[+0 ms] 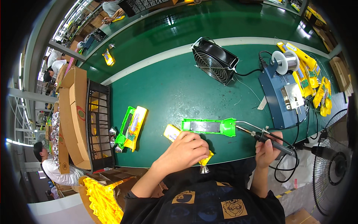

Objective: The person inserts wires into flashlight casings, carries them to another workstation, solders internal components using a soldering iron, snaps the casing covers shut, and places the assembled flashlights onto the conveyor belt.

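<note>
My left hand [187,151] is closed over a yellow flashlight casing [171,132], hiding its middle. A shiny reflector cup [204,170] sticks out at the casing's near end. Just beyond those fingers lies an open green casing half [203,127] with a dark strip inside. My right hand [266,151] grips a soldering iron [284,148] by its black handle. The iron's metal end and a thin curved guide tube point left, toward the right end of the green casing; actual contact cannot be made out.
At left lie a green and yellow casing pair [134,128] beside a black crate [100,127]. A black fan [214,61] stands at the back. On the right are a blue solder feeder [276,97], a solder spool [285,61], yellow casings [307,71] and the iron's looped cable.
</note>
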Demonstrator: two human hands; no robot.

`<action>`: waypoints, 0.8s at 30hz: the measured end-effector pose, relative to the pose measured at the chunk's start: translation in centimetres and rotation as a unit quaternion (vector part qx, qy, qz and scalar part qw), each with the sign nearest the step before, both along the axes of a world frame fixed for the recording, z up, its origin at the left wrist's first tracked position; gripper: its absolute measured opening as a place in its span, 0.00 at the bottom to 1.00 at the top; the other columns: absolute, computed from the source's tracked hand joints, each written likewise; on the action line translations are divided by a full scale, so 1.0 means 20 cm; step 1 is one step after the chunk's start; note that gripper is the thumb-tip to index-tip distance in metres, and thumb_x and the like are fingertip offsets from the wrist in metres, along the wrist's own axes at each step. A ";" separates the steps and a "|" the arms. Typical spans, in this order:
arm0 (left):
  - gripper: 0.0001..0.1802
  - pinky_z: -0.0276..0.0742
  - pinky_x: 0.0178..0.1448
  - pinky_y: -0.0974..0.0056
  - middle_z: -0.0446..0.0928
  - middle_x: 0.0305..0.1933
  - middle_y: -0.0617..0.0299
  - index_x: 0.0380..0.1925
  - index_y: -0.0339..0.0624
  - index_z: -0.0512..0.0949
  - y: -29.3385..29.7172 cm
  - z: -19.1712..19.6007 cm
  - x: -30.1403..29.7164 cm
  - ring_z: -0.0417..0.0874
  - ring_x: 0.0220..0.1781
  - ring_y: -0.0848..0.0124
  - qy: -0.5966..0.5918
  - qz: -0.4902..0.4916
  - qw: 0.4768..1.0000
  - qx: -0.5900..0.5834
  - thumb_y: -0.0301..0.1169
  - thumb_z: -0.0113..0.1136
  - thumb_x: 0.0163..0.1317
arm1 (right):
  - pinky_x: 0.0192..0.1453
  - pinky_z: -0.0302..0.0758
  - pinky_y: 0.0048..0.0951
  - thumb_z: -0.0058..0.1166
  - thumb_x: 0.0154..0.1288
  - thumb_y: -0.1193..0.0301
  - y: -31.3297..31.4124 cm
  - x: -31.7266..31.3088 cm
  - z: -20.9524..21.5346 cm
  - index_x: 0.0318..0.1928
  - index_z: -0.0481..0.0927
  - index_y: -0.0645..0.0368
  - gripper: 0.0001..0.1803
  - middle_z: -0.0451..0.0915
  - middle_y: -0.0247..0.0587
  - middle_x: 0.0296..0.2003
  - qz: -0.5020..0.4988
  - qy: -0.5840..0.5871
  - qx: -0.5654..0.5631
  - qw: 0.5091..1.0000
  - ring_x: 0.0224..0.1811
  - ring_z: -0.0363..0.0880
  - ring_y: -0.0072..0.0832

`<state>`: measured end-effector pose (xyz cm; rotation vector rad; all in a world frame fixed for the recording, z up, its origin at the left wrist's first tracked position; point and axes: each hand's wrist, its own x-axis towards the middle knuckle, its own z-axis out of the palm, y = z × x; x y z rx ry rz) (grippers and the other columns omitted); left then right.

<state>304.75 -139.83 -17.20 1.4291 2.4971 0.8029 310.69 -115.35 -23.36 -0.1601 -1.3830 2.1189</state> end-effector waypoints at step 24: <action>0.04 0.68 0.41 0.62 0.73 0.28 0.62 0.26 0.41 0.76 0.06 -0.16 0.10 0.73 0.34 0.64 -0.024 0.263 0.956 0.130 0.27 0.58 0.49 | 0.31 0.70 0.23 0.44 0.61 0.72 -0.31 -0.29 0.03 0.40 0.64 0.63 0.09 0.70 0.39 0.24 0.017 -0.095 -0.024 0.995 0.24 0.72 0.23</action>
